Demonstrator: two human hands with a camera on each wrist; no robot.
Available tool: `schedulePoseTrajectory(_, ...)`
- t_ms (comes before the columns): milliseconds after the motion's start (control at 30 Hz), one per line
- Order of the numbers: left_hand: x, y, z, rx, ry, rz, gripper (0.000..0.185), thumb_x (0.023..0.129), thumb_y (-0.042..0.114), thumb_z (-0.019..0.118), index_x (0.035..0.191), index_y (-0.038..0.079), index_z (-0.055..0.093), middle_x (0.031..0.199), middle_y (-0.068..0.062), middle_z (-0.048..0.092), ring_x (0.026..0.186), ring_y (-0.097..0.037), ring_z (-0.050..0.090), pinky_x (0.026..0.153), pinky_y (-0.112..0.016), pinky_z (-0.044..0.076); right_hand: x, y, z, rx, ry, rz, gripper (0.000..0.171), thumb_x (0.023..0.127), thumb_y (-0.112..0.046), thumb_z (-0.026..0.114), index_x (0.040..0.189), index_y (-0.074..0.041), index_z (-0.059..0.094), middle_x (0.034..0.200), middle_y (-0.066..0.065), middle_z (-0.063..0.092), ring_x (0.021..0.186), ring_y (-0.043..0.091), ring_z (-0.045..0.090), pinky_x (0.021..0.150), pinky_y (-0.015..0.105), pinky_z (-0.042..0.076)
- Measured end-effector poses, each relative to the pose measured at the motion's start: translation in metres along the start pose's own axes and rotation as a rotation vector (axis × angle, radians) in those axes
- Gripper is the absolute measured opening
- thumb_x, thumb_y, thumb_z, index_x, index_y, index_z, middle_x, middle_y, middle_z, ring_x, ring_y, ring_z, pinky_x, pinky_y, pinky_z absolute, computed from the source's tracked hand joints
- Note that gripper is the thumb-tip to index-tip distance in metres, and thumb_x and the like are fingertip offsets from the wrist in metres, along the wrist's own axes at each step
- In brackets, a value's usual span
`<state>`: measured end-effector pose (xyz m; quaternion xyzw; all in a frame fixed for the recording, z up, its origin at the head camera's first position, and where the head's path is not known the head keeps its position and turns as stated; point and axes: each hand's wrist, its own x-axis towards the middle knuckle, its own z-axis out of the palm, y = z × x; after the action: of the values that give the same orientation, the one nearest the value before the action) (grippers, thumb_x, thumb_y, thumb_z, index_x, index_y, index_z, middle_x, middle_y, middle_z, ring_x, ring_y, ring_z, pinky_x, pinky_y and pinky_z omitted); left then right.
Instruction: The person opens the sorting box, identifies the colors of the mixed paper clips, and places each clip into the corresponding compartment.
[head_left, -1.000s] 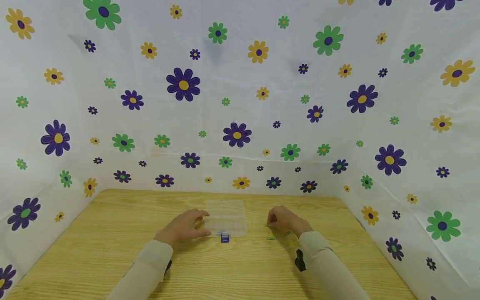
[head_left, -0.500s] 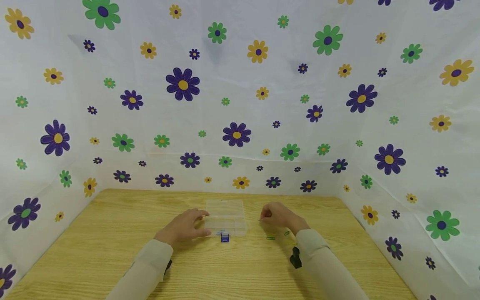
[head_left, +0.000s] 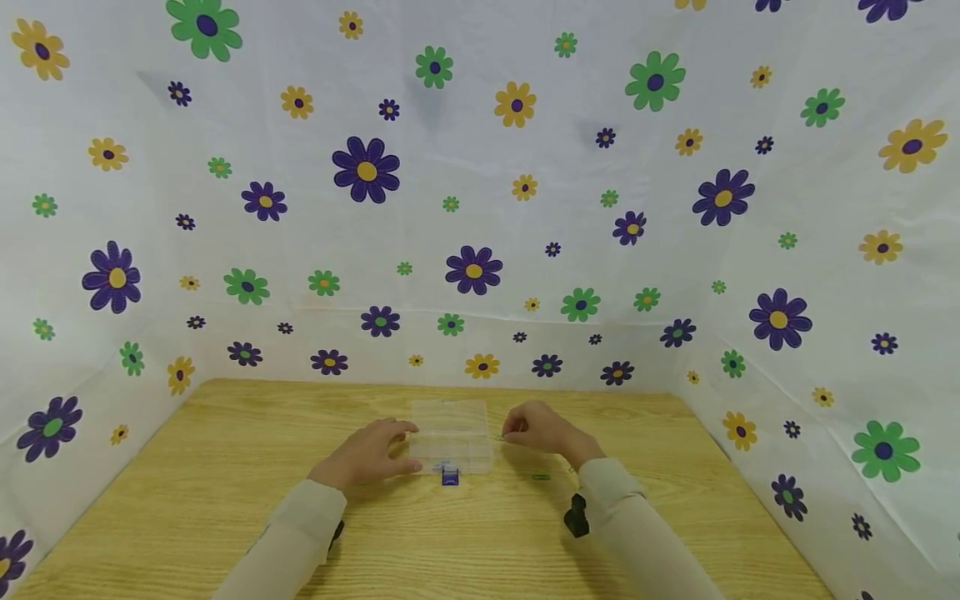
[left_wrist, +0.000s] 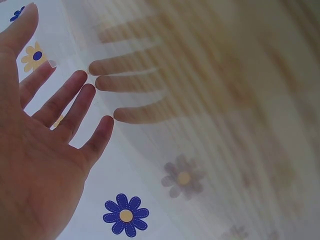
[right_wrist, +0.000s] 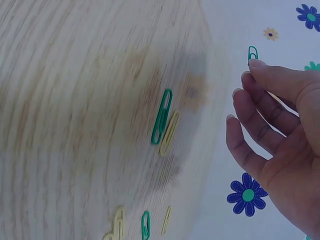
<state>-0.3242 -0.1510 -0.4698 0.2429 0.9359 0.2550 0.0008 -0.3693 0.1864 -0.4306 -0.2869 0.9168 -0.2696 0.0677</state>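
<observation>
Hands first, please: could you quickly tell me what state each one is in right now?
Left hand: open, fingers straight, resting against the clear box.
Right hand: pinching a green paper clip.

A staged recording booth — flower-print cloth walls (head_left: 480, 208) enclosing a bare wooden table (head_left: 225, 467).

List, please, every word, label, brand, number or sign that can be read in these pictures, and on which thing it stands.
None: no view shows any readable text.
The clear organizer box, the paper clips and the flowered cloth bear no lettering.
The small blue thing by the box is too small to tell.
</observation>
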Motion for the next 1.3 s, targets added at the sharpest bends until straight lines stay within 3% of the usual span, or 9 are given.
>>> schedulePoseTrajectory(933, 0.002, -0.003, 0.002, 0.0, 0.0, 0.024, 0.068, 0.092, 0.049, 0.074, 0.143, 0.006, 0.058, 0.138, -0.021, 0.063, 0.126, -0.04, 0.06, 0.11, -0.063, 0.045, 0.027, -0.031, 0.025, -0.032, -0.008, -0.063, 0.009, 0.097, -0.008, 0.071, 0.089, -0.007, 0.076, 0.086, 0.001, 0.072, 0.077, 0.009, 0.056, 0.071, 0.021, 0.051)
schedulePoseTrajectory(1300, 0.002, -0.002, 0.003, 0.004, 0.009, -0.01, 0.067, 0.091, 0.051, 0.074, 0.142, 0.01, 0.059, 0.134, -0.017, 0.065, 0.124, -0.036, 0.061, 0.11, -0.06, 0.046, 0.037, -0.037, 0.034, -0.064, -0.024, -0.07, 0.01, 0.097, -0.01, 0.071, 0.088, -0.011, 0.076, 0.087, -0.001, 0.072, 0.078, 0.008, 0.058, 0.073, 0.022, 0.051)
